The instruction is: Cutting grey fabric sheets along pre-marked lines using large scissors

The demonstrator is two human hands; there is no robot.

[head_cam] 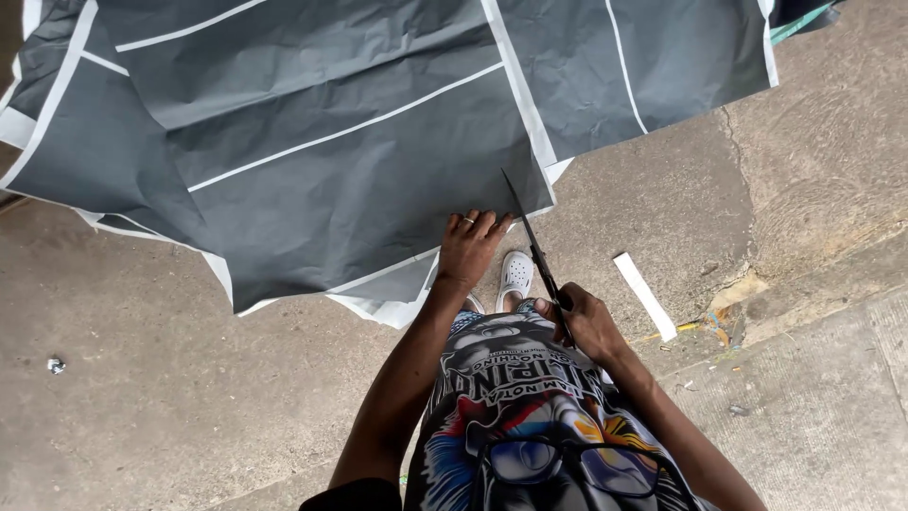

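"What did the person wear?"

"A black T-shirt (pixel 515 397) with a bright printed picture in blue, red and yellow, and pale lettering just below the right hand (pixel 579 320)."

"Anything on the hands?"

"A ring (pixel 468 220) sat on a finger of the left hand (pixel 470 248). Both arms were bare. A white perforated clog (pixel 515 275) showed between the two hands."
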